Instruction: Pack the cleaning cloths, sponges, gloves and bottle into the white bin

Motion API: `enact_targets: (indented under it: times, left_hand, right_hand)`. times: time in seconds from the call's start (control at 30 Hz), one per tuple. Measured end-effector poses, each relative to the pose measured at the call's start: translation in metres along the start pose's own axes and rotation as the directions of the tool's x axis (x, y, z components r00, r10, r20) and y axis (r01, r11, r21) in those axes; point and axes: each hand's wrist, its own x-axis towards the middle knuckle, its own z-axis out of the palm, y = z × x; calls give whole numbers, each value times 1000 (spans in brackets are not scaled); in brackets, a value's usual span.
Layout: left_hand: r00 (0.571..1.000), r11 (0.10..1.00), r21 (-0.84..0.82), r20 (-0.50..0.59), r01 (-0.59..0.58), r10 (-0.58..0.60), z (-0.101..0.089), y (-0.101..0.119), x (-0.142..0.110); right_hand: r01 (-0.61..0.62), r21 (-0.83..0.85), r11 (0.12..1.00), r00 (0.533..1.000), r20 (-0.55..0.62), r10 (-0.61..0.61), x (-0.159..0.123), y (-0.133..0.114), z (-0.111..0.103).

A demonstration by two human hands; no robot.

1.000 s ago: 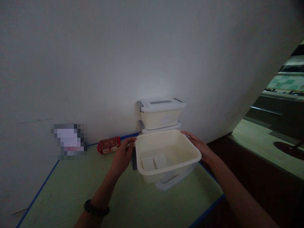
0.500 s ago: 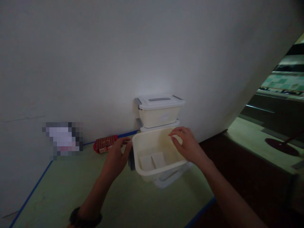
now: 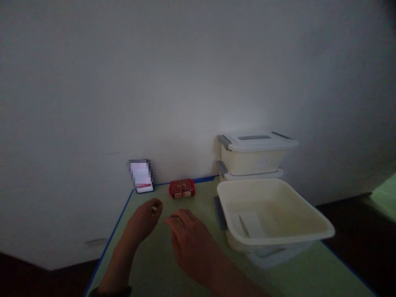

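Observation:
My left hand [image 3: 144, 220] hovers over the green table top [image 3: 161, 264], its fingers curled in and a small pale glint at the fingertips that I cannot make out. Just to its right is my right hand [image 3: 188, 241], back toward me, fingers reaching left with nothing visible in them. Both hands are apart from the open cream tub [image 3: 309, 225] at the right. That tub rests on a pale lid and has two flat white pieces [image 3: 249, 222] on its floor.
Two lidded cream tubs [image 3: 256, 154] are stacked against the white wall behind the open tub. A small red box [image 3: 182, 188] and a blurred-out upright card [image 3: 140, 175] stand by the wall. Blue tape edges the table; dark floor lies below.
Both hands have left the open tub and moved left over the table. My view has swung left, so the tubs now sit at the right.

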Motion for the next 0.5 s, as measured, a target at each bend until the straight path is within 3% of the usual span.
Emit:
enact_targets:
  times: [0.1,0.2,0.33,0.43,0.5]
  left_hand:
    - [997,999,-40,-78,22,-25,14,-15,-1]
    - [979,997,-64,-199,34,-46,35,-23,8]
    - [945,996,-85,-327,-13,-16,55,-30,26]
    - [905,993,-104,-426,-50,1,60,-32,38]
    - [902,989,-126,-432,-79,17,62,-32,43]
  right_hand:
    - [-90,81,993,994,-57,94,-5,25,48]
    - [-157,183,971,984,-55,169,-8,55,75]
    - [-269,325,907,937,-131,325,-7,76,82]
    - [-279,354,893,930,-133,343,-7,77,80]
    - [-289,351,890,930,-119,349,-7,76,79]
